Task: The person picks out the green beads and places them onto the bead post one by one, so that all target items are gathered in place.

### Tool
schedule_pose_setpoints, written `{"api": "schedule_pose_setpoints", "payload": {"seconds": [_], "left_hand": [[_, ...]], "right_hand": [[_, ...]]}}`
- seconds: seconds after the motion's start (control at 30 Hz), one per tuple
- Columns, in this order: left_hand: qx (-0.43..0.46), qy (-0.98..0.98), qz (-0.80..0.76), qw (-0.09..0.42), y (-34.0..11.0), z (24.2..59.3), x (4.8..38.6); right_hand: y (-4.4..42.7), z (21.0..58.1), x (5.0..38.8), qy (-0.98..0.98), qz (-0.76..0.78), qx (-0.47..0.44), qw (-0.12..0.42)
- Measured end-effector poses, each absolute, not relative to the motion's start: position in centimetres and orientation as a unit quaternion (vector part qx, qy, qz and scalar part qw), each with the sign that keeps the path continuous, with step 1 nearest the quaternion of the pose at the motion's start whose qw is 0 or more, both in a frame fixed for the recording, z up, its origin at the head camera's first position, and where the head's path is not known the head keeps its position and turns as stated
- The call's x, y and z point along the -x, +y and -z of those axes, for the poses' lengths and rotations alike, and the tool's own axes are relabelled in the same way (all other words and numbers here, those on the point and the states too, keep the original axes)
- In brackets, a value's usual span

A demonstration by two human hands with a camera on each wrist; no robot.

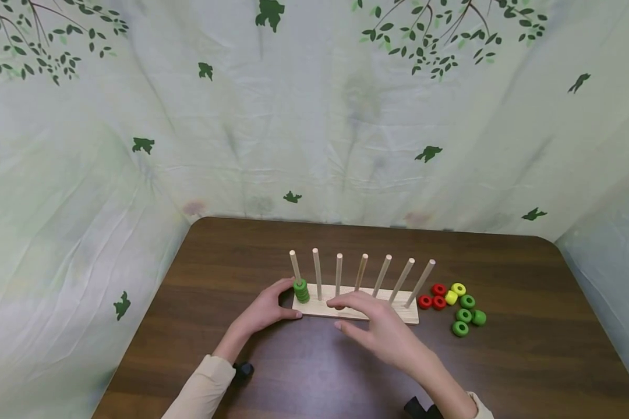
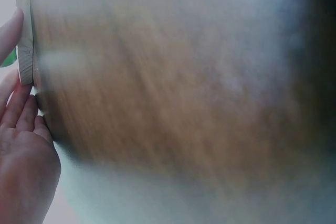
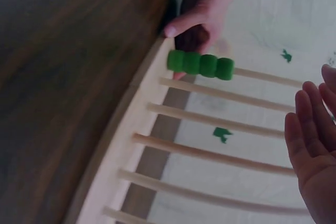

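A pale wooden board (image 1: 314,308) with a row of upright pegs stands on the table; several green beads (image 1: 301,292) are stacked on its leftmost peg. My left hand (image 1: 264,308) grips the board's left end, thumb at the front corner and fingers round the back. In the left wrist view that hand (image 2: 26,166) touches the board's end (image 2: 25,61). Above the front middle of the board is my right hand (image 1: 380,326), fingers extended. The right wrist view shows this hand (image 3: 317,150) beside the peg tips, with nothing seen in it, and the green beads (image 3: 200,65) on their peg.
Right of the board lie loose beads: red ones (image 1: 438,290), yellow ones (image 1: 458,288) and several green ones (image 1: 460,329). The brown table (image 1: 529,349) ends at a cloth backdrop (image 1: 320,116) printed with leaves, which also hangs at the sides.
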State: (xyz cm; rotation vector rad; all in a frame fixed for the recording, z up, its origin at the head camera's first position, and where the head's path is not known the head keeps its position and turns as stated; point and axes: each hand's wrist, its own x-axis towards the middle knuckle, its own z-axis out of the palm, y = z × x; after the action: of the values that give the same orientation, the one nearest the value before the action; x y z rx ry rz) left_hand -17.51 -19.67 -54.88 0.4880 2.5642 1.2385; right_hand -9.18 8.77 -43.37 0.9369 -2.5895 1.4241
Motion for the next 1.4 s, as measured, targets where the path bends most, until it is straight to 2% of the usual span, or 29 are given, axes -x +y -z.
{"api": "schedule_pose_setpoints", "payload": {"seconds": [0.43, 0.93, 1.4], "left_hand": [[-0.161, 0.883, -0.421, 0.127, -19.5, 54.6, 17.6], [-0.154, 0.883, -0.423, 0.132, -19.4, 54.6, 17.6], [-0.145, 0.885, -0.421, 0.135, -19.2, 54.6, 17.6]], "right_hand": [[13.0, 47.8, 6.8, -0.863, -0.464, -0.186, 0.077], [18.9, 50.2, 4.7, -0.905, -0.404, -0.040, 0.129], [23.7, 51.9, 4.4, -0.926, -0.350, 0.073, 0.122]]}}
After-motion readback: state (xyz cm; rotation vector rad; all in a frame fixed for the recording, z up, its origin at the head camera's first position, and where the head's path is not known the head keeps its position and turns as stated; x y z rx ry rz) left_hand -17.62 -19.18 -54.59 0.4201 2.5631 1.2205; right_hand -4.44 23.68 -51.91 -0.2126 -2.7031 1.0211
